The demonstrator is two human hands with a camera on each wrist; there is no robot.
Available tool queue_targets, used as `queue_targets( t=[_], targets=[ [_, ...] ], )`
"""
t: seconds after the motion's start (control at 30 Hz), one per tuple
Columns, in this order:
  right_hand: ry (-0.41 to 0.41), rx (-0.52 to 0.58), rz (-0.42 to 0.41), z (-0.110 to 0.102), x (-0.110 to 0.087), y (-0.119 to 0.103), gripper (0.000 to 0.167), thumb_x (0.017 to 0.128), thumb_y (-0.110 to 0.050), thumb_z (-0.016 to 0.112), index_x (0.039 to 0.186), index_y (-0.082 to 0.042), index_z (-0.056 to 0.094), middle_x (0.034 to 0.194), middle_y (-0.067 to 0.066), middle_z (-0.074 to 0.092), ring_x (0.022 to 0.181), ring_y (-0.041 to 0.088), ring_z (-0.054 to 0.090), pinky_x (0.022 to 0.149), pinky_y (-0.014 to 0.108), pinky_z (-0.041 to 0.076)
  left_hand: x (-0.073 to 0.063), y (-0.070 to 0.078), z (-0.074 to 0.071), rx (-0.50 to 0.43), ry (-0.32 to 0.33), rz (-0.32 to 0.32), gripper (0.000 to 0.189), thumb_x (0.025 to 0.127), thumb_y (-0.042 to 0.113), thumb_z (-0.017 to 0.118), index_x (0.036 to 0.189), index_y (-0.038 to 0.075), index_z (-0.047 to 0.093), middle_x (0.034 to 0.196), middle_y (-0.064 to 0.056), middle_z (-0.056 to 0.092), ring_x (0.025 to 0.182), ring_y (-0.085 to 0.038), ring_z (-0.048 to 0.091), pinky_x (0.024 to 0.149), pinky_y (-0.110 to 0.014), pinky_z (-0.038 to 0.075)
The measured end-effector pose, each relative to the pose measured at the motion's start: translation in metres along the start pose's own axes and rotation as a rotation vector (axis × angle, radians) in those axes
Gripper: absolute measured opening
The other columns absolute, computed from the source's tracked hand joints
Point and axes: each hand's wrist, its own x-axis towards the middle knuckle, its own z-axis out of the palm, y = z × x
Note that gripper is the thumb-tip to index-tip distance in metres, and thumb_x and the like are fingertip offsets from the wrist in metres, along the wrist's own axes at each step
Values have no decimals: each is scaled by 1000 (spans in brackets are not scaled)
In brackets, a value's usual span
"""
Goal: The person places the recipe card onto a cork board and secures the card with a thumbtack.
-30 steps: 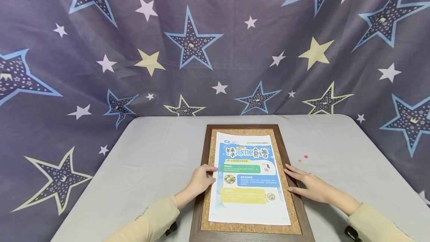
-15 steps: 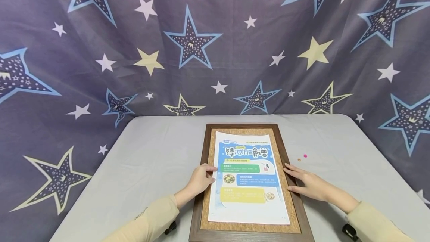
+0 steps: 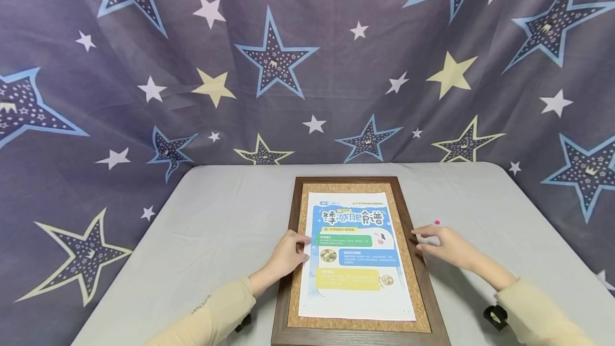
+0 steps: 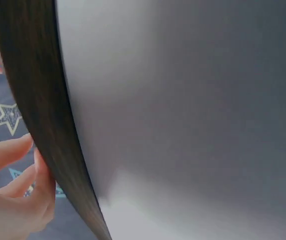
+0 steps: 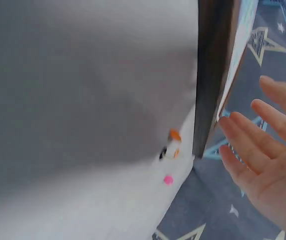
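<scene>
White-bordered recipe poster (image 3: 356, 258) lay on the corkboard (image 3: 365, 327) under relaxed fingertips of the left hand (image 3: 284, 255), which I judged alone steadied it once the empty, loosely spread right hand (image 3: 449, 245) drew outward.

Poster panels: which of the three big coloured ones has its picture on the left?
The blue panel, in the middle: its food picture sits left, whereas the green panel and yellow panel have theirs right.

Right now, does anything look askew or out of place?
Nothing looks damaged; the poster sits roughly square on the board. One oddity: a pink bit and a blurry orange bit lie loose on the table beside it.
</scene>
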Motion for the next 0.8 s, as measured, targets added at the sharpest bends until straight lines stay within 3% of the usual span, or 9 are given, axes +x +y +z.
queue_targets(
  t=[0.13, 0.3, 0.37, 0.57, 0.8],
  targets=[
    [24, 5, 24, -12, 3, 10, 26, 79, -2, 60, 103, 8, 61, 99, 23, 60, 82, 32, 60, 65, 37, 50, 0, 0, -5, 44, -6, 16, 35, 72, -4, 65, 106, -5, 61, 92, -10, 46, 70, -14, 48, 59, -22, 41],
    [26, 0, 68, -21, 5, 26, 25, 77, 4, 59, 101, 10, 60, 100, 25, 59, 79, 31, 60, 69, 41, 48, 0, -3, -12, 103, -53, 84, 33, 77, 5, 65, 109, -1, 60, 101, -10, 48, 85, -20, 52, 68, -29, 44],
    [23, 6, 86, -23, 6, 32, 25, 77, 5, 59, 101, 12, 59, 100, 26, 59, 78, 31, 60, 68, 37, 49, 0, -4, -14, 138, -75, 128, 34, 78, 9, 65, 110, 0, 60, 107, -11, 48, 91, -23, 53, 74, -33, 45],
    [33, 18, 90, -27, 8, 45, 25, 74, 9, 58, 99, 14, 59, 93, 26, 60, 74, 30, 61, 62, 27, 49, 0, -8, -19, 198, -155, 237, 38, 79, 16, 65, 113, 0, 58, 119, -18, 45, 109, -33, 46, 88, -46, 39],
    [18, -9, 96, -28, 11, 57, 25, 73, 9, 59, 97, 14, 59, 92, 26, 61, 71, 27, 62, 62, 30, 49, -1, -13, -24, 265, -231, 291, 44, 79, 23, 65, 117, 2, 55, 126, -19, 41, 114, -35, 42, 92, -47, 36]
  ],
)
